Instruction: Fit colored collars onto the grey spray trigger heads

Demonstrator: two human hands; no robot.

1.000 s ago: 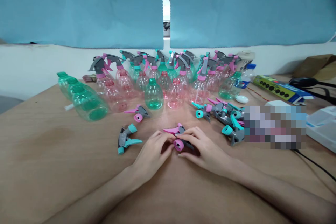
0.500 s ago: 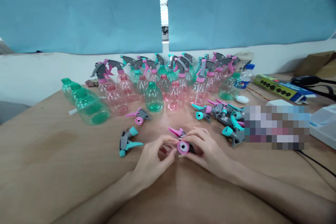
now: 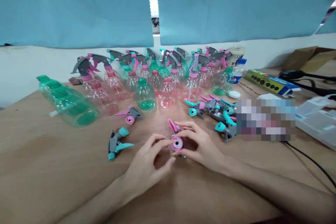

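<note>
Between the fingers and thumb of my right hand (image 3: 203, 145) is a pink-and-grey trigger spray head (image 3: 176, 148). Its pink collar faces me, showing a white disc with a dark hole, and its pink lever points up and away. My left hand (image 3: 145, 164) has its index fingertip at the collar's edge, while its thumb is apart from it. To the left lie a turquoise-and-grey spray head (image 3: 115, 143) and a pink-and-grey one (image 3: 131, 115). A pile of spray heads (image 3: 214, 108) lies to the right.
Behind stand pink and green bottles, some open like the green bottle (image 3: 146, 94), others with spray heads. Green bottles (image 3: 75, 106) lie tipped at left. At right are a blue-capped bottle (image 3: 239, 71), a green-blue box (image 3: 267, 82), a clear plastic case (image 3: 319, 120) and a black cable (image 3: 312, 162).
My left thumb has come away from the collar, and the left fingers have spread. My right hand still holds the spray head. The whole view has shifted slightly left.
</note>
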